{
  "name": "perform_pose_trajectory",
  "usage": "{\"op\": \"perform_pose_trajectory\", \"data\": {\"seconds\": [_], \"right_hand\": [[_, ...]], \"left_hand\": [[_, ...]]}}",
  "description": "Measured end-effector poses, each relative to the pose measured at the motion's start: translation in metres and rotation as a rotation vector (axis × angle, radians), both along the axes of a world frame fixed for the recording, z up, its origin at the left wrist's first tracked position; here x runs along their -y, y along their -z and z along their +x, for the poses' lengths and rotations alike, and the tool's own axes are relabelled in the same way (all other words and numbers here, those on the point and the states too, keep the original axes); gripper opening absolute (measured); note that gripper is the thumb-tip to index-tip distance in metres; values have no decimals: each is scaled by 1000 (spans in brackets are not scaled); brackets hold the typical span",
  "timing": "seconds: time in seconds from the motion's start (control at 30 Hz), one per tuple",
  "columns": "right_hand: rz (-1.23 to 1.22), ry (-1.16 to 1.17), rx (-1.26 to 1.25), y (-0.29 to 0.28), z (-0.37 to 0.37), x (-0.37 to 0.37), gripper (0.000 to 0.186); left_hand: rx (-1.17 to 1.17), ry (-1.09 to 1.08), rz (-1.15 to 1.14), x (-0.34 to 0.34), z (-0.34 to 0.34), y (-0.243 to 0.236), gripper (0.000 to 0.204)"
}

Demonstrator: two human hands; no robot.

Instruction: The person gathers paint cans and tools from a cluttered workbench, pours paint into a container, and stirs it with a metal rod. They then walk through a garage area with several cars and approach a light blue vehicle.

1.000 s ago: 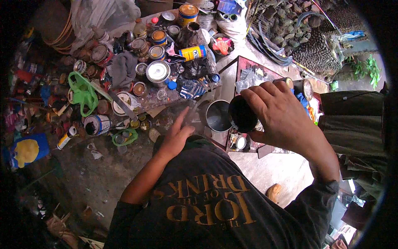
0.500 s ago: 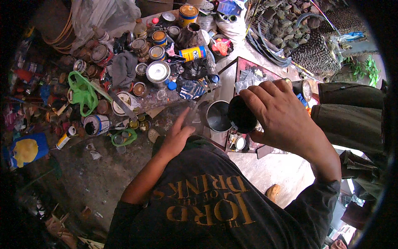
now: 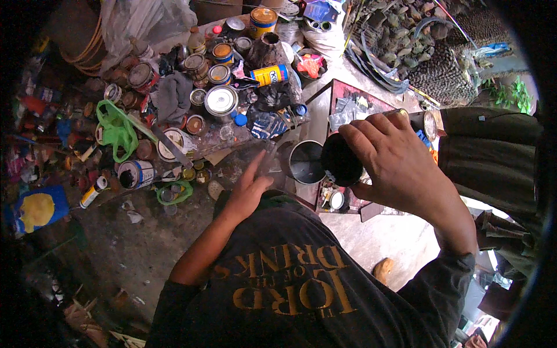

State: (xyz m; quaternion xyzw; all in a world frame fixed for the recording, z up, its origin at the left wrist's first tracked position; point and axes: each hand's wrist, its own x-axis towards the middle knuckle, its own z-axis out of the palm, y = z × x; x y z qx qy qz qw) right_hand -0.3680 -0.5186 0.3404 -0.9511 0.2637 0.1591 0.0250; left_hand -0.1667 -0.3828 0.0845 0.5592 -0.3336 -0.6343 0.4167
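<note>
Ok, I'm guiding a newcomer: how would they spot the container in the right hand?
Find the dark shirt filling the lower middle. Above it, the right hand grips a dark container. Its round black face sets it apart from the grey-lined can at its left.
</note>
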Motion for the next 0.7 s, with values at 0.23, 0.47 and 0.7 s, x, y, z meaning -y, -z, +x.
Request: {"op": "perform_pose_trajectory", "data": {"seconds": [0.23,0.47,0.7], "right_hand": [[12,-7,18,4,-8,0,81],[4,-15,24,7,-13,-1,80],[18,9,-30,6,-16,-2,80]], "left_hand": [[41,9,-10,0,-3,-5,67],[-13,13,30,-1,-7,-12,67],[66,-2,-69,-6,-14,3,68]]}}
